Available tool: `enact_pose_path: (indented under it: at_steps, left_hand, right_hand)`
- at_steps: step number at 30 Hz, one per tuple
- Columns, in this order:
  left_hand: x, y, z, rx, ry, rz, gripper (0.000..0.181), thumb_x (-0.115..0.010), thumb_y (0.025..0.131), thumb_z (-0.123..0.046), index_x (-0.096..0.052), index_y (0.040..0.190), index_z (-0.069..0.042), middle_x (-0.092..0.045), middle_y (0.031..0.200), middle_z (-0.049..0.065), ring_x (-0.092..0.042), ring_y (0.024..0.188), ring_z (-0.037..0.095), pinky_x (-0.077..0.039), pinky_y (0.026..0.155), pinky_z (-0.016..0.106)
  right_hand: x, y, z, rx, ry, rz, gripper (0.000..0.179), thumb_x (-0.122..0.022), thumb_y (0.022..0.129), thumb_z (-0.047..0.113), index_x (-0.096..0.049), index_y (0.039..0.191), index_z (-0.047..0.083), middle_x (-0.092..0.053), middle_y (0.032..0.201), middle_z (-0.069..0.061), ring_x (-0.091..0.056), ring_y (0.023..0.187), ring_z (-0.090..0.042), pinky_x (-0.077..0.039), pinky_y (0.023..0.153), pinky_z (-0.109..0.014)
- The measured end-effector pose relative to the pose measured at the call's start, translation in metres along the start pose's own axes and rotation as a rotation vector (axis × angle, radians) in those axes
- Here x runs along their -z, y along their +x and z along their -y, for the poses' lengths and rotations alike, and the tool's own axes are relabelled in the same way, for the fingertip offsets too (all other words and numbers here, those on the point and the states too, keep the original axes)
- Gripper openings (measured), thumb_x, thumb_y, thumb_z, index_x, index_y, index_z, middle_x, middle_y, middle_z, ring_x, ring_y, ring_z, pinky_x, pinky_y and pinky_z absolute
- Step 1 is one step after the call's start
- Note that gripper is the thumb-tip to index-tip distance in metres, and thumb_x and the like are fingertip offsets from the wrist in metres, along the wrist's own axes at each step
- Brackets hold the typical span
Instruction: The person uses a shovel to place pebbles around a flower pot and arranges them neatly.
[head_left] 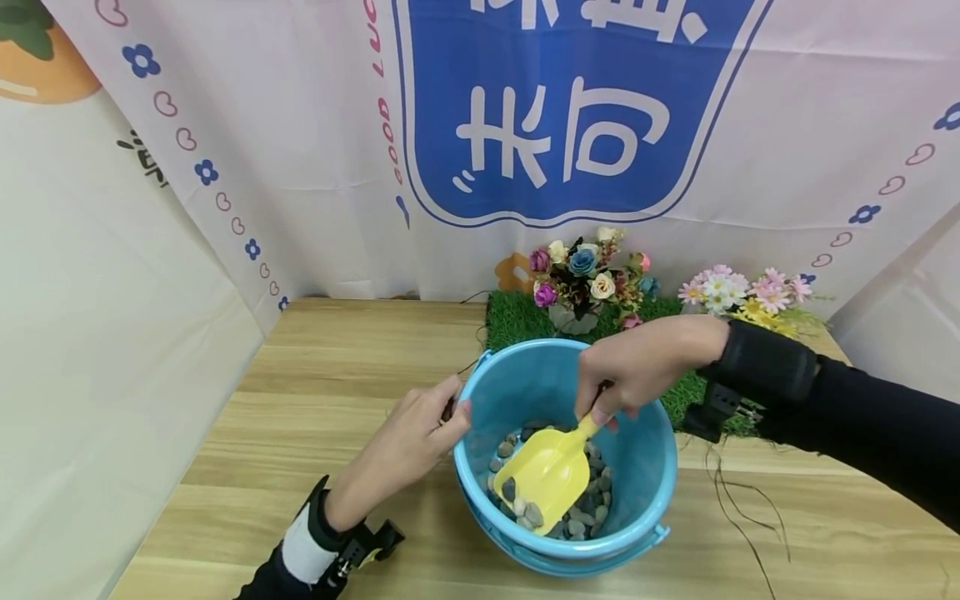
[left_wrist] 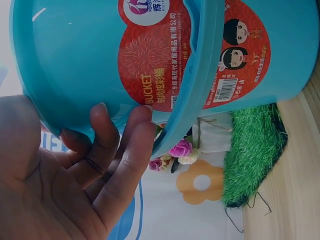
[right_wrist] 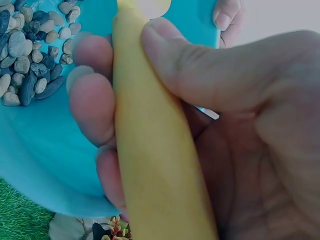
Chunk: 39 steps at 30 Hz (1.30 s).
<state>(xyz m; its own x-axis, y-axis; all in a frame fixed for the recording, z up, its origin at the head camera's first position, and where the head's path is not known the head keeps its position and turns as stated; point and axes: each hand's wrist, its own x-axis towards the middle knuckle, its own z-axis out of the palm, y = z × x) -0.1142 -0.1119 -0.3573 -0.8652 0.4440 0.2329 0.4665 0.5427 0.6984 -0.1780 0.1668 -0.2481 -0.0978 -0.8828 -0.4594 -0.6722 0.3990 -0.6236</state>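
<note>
A light-blue plastic bucket (head_left: 517, 383) stands on the table, with grey and pale pebbles (head_left: 596, 508) covering its bottom. My left hand (head_left: 412, 433) holds the bucket's rim on the left side. In the left wrist view its fingers (left_wrist: 125, 170) are bent at the rim, beside a red label (left_wrist: 155, 60) on the wall. Inside the bucket, my right hand (head_left: 630, 367) grips the handle of a yellow toy shovel (head_left: 551, 475). The shovel's blade lies tilted over the pebbles and carries a few at its front edge. Fingers and thumb wrap the handle (right_wrist: 155, 140) in the right wrist view.
Behind the bucket lies a strip of artificial grass (head_left: 510, 321). On it are a pot of mixed artificial flowers (head_left: 588, 275) and, farther right, pink, white and yellow flowers (head_left: 742, 292). Loose dark strings (head_left: 731, 500) lie on the wooden table (head_left: 337, 367). A printed cloth (head_left: 322, 167) hangs behind.
</note>
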Motion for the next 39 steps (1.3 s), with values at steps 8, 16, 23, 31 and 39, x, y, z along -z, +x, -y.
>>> enact_pose_path:
  at_steps: [8, 16, 23, 31, 39]
  left_hand:
    - [0.0, 0.0, 0.0, 0.007, -0.006, 0.0, 0.01, -0.045, 0.093, -0.021, -0.047, 0.084, -0.019, -0.048, 0.062, -0.007, -0.048, 0.051, 0.005, -0.041, 0.042, 0.025]
    - [0.0, 0.0, 0.0, 0.014, -0.007, 0.0, 0.009, -0.045, 0.093, -0.021, -0.047, 0.084, -0.018, -0.047, 0.062, -0.006, -0.048, 0.05, 0.005, -0.041, 0.042, 0.025]
    - [0.0, 0.0, -0.001, 0.015, -0.013, -0.001, 0.01, -0.045, 0.093, -0.02, -0.047, 0.084, -0.018, -0.047, 0.062, -0.006, -0.047, 0.05, 0.005, -0.04, 0.042, 0.025]
    - [0.0, -0.001, -0.001, 0.009, -0.017, -0.006, 0.009, -0.045, 0.093, -0.019, -0.048, 0.085, -0.018, -0.05, 0.064, -0.007, -0.048, 0.049, 0.006, -0.041, 0.04, 0.025]
    - [-0.001, 0.0, -0.001, 0.005, 0.004, -0.011, 0.009, -0.045, 0.093, -0.02, -0.048, 0.084, -0.019, -0.048, 0.063, -0.007, -0.047, 0.049, 0.006, -0.04, 0.041, 0.025]
  right_hand:
    - [0.001, -0.009, -0.001, -0.022, 0.036, -0.017, 0.023, -0.047, 0.096, 0.018, -0.064, 0.084, 0.025, -0.057, 0.073, 0.011, -0.045, 0.06, -0.006, -0.043, 0.06, -0.025]
    - [-0.004, -0.017, -0.006, 0.047, 0.095, -0.026, 0.021, -0.046, 0.097, 0.018, -0.06, 0.08, 0.015, -0.057, 0.074, 0.005, -0.049, 0.063, -0.011, -0.045, 0.059, -0.025]
    - [-0.007, -0.025, -0.01, 0.085, 0.103, -0.058, 0.02, -0.045, 0.097, 0.02, -0.062, 0.088, 0.022, -0.059, 0.077, 0.002, -0.05, 0.064, -0.013, -0.046, 0.06, -0.025]
    - [-0.009, -0.037, -0.012, 0.074, 0.118, -0.104, 0.021, -0.045, 0.097, 0.022, -0.065, 0.102, 0.027, -0.062, 0.079, 0.003, -0.052, 0.064, -0.012, -0.047, 0.06, -0.026]
    - [-0.012, -0.05, -0.01, 0.015, 0.141, -0.115, 0.024, -0.043, 0.098, 0.023, -0.064, 0.11, 0.029, -0.061, 0.08, 0.007, -0.05, 0.063, -0.011, -0.047, 0.061, -0.027]
